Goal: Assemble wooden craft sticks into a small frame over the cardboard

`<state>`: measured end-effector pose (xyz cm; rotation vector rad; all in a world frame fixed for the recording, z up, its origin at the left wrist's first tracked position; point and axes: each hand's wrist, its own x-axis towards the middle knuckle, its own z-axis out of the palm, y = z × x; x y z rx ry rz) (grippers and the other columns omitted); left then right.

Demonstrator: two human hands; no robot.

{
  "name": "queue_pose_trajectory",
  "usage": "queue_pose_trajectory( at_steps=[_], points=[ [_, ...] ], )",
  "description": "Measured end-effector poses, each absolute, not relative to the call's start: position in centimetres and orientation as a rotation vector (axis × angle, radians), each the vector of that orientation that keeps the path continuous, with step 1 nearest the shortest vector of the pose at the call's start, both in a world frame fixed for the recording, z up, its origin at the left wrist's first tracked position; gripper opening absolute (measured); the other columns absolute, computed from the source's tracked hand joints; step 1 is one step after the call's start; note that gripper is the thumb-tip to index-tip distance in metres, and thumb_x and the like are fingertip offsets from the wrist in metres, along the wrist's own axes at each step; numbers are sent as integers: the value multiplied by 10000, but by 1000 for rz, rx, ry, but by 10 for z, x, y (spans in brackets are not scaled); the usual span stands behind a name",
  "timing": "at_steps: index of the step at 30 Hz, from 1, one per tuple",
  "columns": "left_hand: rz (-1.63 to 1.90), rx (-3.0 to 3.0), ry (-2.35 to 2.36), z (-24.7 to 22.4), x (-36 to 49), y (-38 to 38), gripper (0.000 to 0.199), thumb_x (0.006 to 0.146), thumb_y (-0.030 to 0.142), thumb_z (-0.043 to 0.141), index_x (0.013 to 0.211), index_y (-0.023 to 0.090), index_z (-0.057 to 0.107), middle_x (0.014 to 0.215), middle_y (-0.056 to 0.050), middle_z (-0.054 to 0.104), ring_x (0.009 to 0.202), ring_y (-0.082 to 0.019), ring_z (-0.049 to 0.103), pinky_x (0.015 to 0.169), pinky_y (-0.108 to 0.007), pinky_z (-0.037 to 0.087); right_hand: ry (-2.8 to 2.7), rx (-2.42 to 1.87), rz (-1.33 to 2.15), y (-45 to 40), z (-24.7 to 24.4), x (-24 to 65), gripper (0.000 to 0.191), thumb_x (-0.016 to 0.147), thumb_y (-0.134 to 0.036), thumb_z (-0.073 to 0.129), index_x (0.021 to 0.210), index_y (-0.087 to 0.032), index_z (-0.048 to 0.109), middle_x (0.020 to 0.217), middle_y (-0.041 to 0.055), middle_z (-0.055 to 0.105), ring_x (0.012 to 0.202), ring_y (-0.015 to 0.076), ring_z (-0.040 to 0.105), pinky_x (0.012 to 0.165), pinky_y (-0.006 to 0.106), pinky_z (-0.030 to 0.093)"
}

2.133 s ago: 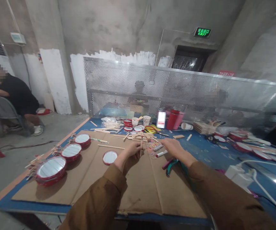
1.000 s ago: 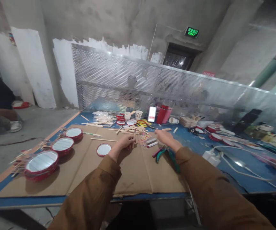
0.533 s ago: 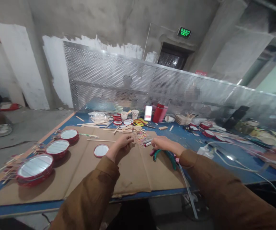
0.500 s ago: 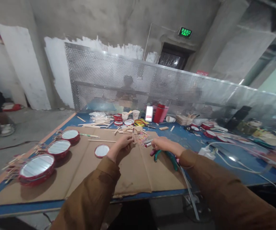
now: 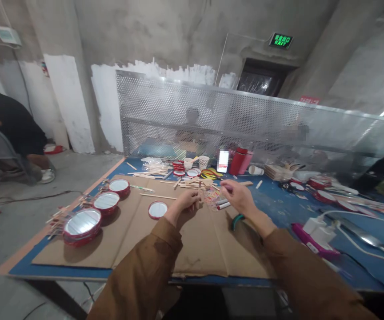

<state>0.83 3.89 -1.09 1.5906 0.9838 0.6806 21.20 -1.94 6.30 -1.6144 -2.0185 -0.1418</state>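
My left hand (image 5: 186, 206) rests on the brown cardboard sheet (image 5: 195, 249), its fingers closed around an upright wooden craft stick (image 5: 199, 192). Just left of it lies a small round mirror with a red rim (image 5: 158, 210). My right hand (image 5: 238, 198) is raised, fingers curled, and I cannot see anything between them. Close by its fingertips lie marker pens (image 5: 223, 205) and a scatter of small colourful bits (image 5: 211, 198). Below my right wrist, teal-handled pliers (image 5: 237, 221) are partly hidden. Loose craft sticks (image 5: 192, 183) lie ahead of both hands.
Larger red-rimmed round mirrors (image 5: 82, 223) stand at the left of the cardboard. The blue table (image 5: 278, 209) holds cups (image 5: 203, 162), a red bottle (image 5: 238, 162) and white power adapters (image 5: 318, 229). A perforated metal screen (image 5: 178, 106) lies beyond, and a seated person (image 5: 12, 124) is at far left.
My right hand has lifted off the pliers and drawn back slightly. My view has swung, shifting the table rightward in the picture. My left hand stays on the stick.
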Motion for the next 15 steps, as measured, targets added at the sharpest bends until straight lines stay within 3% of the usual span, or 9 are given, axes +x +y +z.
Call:
queue_pose_trajectory(
  at_steps=[3, 6, 8, 10, 15],
  points=[
    [627, 1571, 1008, -9, 7, 38, 170, 968, 245, 533, 812, 176, 535, 494, 67, 520, 333, -60, 426, 409, -158, 308, -1596, -1306, 213, -17, 52, 180, 338, 907, -414, 491, 1063, -185, 685, 935, 79, 758, 765, 205, 716, 710, 295, 555],
    [698, 1563, 1017, -9, 7, 37, 175, 940, 258, 576, 790, 175, 541, 486, 67, 500, 330, -57, 403, 408, -166, 302, -1342, -1194, 407, -13, 31, 152, 345, 814, -535, 635, 894, -201, 658, 677, 4, 669, 575, 161, 640, 572, 260, 523],
    [686, 1578, 1002, -10, 8, 38, 170, 941, 231, 554, 782, 174, 536, 485, 64, 500, 332, -58, 417, 406, -164, 311, -1164, -1174, 533, -9, 15, 142, 390, 770, -603, 668, 749, -226, 570, 529, -50, 552, 433, 122, 524, 442, 226, 427],
    [645, 1592, 984, -10, 9, 40, 169, 952, 208, 510, 786, 175, 527, 500, 55, 526, 334, -63, 439, 405, -163, 330, -1021, -1165, 602, -6, 3, 140, 412, 777, -619, 664, 720, -231, 535, 516, -60, 541, 405, 103, 495, 409, 206, 390],
    [589, 1599, 983, -9, 11, 45, 185, 972, 243, 501, 798, 182, 495, 514, 63, 544, 339, -58, 450, 414, -149, 362, -1046, -1178, 601, -2, -9, 146, 396, 763, -596, 712, 773, -217, 599, 564, -38, 611, 452, 124, 576, 442, 216, 436]
  ],
)
